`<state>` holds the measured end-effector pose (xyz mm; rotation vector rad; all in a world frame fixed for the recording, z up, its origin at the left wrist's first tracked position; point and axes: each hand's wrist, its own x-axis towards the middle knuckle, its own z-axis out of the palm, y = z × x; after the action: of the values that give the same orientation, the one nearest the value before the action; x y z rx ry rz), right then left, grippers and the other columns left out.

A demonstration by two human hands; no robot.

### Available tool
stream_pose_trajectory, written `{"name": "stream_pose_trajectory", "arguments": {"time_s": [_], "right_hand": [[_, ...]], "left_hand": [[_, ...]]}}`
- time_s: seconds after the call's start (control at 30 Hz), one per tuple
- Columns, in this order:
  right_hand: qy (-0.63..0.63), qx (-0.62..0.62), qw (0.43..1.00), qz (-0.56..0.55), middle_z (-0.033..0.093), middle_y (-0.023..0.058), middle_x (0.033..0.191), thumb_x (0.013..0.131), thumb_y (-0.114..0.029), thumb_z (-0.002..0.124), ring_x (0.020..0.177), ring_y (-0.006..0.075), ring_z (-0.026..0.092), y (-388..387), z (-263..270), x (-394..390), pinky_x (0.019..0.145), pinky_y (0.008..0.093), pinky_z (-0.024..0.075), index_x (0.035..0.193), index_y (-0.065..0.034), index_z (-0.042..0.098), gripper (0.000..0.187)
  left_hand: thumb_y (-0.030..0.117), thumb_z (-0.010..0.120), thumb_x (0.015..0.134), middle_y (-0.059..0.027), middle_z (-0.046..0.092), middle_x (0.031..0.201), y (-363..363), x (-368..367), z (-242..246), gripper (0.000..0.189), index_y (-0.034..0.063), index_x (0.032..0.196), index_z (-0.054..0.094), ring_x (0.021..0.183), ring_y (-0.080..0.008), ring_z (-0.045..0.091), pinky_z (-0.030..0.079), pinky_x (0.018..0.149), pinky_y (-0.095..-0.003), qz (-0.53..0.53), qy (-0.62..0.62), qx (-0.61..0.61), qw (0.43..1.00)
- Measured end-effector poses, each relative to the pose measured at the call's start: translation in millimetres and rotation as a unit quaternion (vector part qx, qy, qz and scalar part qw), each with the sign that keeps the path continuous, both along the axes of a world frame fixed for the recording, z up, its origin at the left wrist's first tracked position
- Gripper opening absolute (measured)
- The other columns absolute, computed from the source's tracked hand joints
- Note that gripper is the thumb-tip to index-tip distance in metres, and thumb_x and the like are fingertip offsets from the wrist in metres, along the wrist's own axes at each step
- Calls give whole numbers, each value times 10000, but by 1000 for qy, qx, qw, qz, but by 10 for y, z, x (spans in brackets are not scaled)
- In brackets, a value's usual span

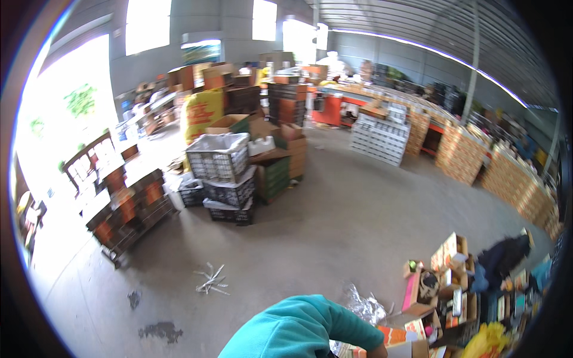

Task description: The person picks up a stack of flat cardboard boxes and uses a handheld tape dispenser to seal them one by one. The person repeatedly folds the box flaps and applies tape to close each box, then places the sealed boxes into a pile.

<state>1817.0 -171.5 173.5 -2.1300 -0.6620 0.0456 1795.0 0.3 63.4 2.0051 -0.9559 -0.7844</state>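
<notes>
What looks like my left arm, in a teal sleeve point(286, 324), reaches from the bottom edge towards the right. Only the wrist and a small part of my left hand point(378, 351) show; the fingers are cut off by the frame, so any grip is hidden. Beside the wrist are an orange and white carton point(394, 334) and the pale flap of an open cardboard box point(399, 350). Crumpled clear plastic film point(365, 305) lies just beyond the forearm. My right hand is out of view.
A person in dark clothing point(503, 257) bends among open boxes at right. Loose white strips point(212, 281) lie on the concrete floor point(322, 232). Lined plastic crates point(228, 192) and a loaded cart point(130, 206) stand left. Stacked cartons point(380, 138) line the far right.
</notes>
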Motion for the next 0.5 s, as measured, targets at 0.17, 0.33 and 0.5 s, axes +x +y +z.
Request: {"name": "stream_pose_trajectory", "arguments": {"time_s": [0.17,0.33,0.5], "right_hand": [[-79,-48,996,19,588,86,1002,732,-203,640,871,208,573,164,72,230,774,334,466,1103,-14,533,429],[-104,-65,985,-120,586,79,1003,746,-178,622,867,192,573,-668,252,405,767,326,468,1113,-14,529,412],[210,239,909,-271,574,75,1032,759,-155,608,889,178,569,-1148,-438,71,787,317,467,1161,-8,491,444]], "left_hand": [[433,816,564,-151,467,1225,147,38,117,943,103,1319,357,1088,-329,487,411,925,-442,123,-86,23,988],[519,801,535,-160,408,1292,148,367,222,1035,104,1351,319,1137,-372,444,390,945,-476,169,-166,79,968],[605,787,507,-168,350,1359,80,616,36,1129,106,1384,280,1187,-415,400,369,965,-509,342,-302,95,885]]}}
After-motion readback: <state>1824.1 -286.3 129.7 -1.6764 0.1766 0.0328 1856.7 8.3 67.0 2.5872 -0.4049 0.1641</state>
